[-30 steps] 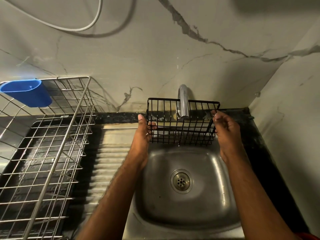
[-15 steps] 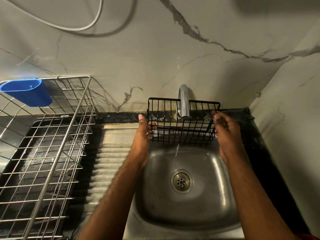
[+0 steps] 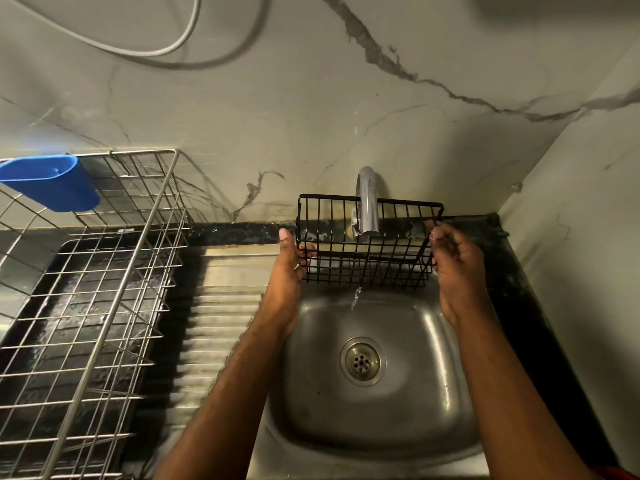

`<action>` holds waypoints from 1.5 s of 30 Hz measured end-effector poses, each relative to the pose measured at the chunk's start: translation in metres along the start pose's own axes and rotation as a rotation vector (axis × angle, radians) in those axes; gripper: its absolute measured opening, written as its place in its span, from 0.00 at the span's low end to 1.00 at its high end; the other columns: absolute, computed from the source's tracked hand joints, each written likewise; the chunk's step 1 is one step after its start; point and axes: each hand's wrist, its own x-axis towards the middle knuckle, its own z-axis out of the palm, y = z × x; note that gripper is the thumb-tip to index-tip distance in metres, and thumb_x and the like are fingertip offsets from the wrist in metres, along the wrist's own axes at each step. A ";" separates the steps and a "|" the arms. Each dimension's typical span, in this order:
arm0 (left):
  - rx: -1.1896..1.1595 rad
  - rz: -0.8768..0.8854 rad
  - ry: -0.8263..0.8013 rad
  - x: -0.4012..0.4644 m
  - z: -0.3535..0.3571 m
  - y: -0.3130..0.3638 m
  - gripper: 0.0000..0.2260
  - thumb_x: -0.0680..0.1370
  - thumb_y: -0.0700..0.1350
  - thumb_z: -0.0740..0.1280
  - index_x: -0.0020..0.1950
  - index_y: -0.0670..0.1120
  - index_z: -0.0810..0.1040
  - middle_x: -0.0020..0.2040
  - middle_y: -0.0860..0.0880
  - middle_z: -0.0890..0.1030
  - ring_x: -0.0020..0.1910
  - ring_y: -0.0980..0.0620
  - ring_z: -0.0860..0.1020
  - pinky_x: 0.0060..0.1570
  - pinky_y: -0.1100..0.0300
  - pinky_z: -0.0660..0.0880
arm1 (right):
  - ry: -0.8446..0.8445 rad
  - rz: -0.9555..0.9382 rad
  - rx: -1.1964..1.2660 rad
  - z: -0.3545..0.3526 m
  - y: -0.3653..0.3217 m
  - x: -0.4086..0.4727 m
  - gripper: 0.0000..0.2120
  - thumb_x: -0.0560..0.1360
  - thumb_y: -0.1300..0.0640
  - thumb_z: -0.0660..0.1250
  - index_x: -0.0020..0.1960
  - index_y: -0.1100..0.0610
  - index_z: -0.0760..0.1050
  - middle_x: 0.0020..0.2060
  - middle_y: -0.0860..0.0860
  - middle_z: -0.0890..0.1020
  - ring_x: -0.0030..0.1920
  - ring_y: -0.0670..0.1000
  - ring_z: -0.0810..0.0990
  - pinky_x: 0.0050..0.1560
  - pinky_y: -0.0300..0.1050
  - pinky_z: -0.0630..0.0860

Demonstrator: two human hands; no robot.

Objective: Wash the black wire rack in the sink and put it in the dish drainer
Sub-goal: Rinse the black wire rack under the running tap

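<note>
black wire rack [image 3: 369, 249]: one, held up over the far end of the sink [image 3: 429, 393], right under the tap [image 3: 366, 202], whose spout dips inside the basket.

head view, step in hand: rinsing.
- your left hand [image 3: 289, 271] grips the rack's left end, fingers curled through the wires and the thumb up along the outside.
- your right hand [image 3: 457, 261] holds the right end, fingers curled against the end wires; how firmly they pinch is hard to tell.
- a thin stream of water [image 3: 356, 296] falls through the rack's floor towards the drain [image 3: 362, 362].
- to do it well, by my judgement: the stream is narrow, so slide and tip the rack so that each wall and the floor passes under it in turn. keep a hold at both ends, since wet wire is likely slippery. mind the spout when you turn the rack, as the rim could catch on it. keep it low over the basin so splash stays inside.
- for later: the dish drainer [image 3: 90, 289] stands to the left, past the ribbed draining board [image 3: 221, 327].

count:
- black wire rack: one
- hands: two, both on the rack
- sink: one
- tap: one
- drain: one
- dish drainer: one
- blue cup [image 3: 52, 183] hung on the drainer's far rim: one
- cable [image 3: 180, 39] on the far wall: one, with its shadow beside it
</note>
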 end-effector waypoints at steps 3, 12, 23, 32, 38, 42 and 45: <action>-0.003 0.005 -0.011 -0.001 0.003 0.000 0.38 0.78 0.71 0.47 0.83 0.53 0.54 0.79 0.46 0.68 0.78 0.46 0.64 0.80 0.42 0.51 | 0.016 0.000 0.007 -0.004 0.002 0.000 0.11 0.80 0.58 0.67 0.62 0.56 0.79 0.58 0.47 0.83 0.61 0.44 0.80 0.57 0.39 0.74; -0.005 -0.036 -0.027 0.001 0.008 0.000 0.47 0.70 0.77 0.51 0.82 0.51 0.60 0.79 0.46 0.67 0.78 0.46 0.65 0.79 0.37 0.49 | 0.038 0.012 0.019 -0.009 0.000 0.000 0.12 0.80 0.59 0.67 0.63 0.59 0.78 0.57 0.47 0.84 0.51 0.40 0.79 0.51 0.37 0.74; -0.014 -0.017 -0.022 -0.005 0.009 0.004 0.56 0.62 0.83 0.54 0.82 0.50 0.61 0.79 0.45 0.68 0.77 0.45 0.66 0.79 0.36 0.51 | 0.027 0.021 0.022 -0.012 -0.005 -0.003 0.12 0.80 0.59 0.66 0.62 0.60 0.77 0.57 0.47 0.83 0.56 0.42 0.80 0.59 0.43 0.75; -0.018 -0.022 -0.014 -0.005 0.008 0.005 0.56 0.62 0.83 0.54 0.81 0.48 0.63 0.79 0.43 0.67 0.77 0.42 0.66 0.78 0.34 0.52 | 0.030 0.034 0.006 -0.009 -0.007 -0.002 0.13 0.80 0.59 0.67 0.63 0.61 0.77 0.58 0.46 0.83 0.52 0.41 0.80 0.56 0.42 0.75; -0.013 -0.028 -0.015 -0.003 0.008 0.007 0.53 0.66 0.81 0.52 0.81 0.49 0.62 0.79 0.45 0.67 0.77 0.45 0.65 0.79 0.37 0.52 | 0.030 0.038 0.007 -0.008 -0.009 -0.003 0.14 0.80 0.58 0.67 0.63 0.62 0.77 0.58 0.47 0.83 0.61 0.45 0.80 0.62 0.46 0.75; -0.003 -0.020 -0.014 -0.002 0.009 0.006 0.49 0.69 0.78 0.50 0.82 0.49 0.61 0.80 0.45 0.66 0.78 0.44 0.64 0.79 0.38 0.52 | 0.022 0.041 0.000 -0.008 -0.011 -0.003 0.14 0.80 0.58 0.66 0.64 0.62 0.76 0.59 0.47 0.83 0.60 0.41 0.80 0.63 0.46 0.75; -0.006 -0.020 -0.015 -0.002 0.008 0.006 0.51 0.67 0.80 0.51 0.82 0.50 0.60 0.80 0.45 0.65 0.79 0.44 0.63 0.79 0.38 0.52 | 0.024 0.037 -0.004 -0.008 -0.011 -0.003 0.14 0.80 0.59 0.66 0.64 0.62 0.76 0.59 0.47 0.83 0.59 0.39 0.80 0.65 0.47 0.75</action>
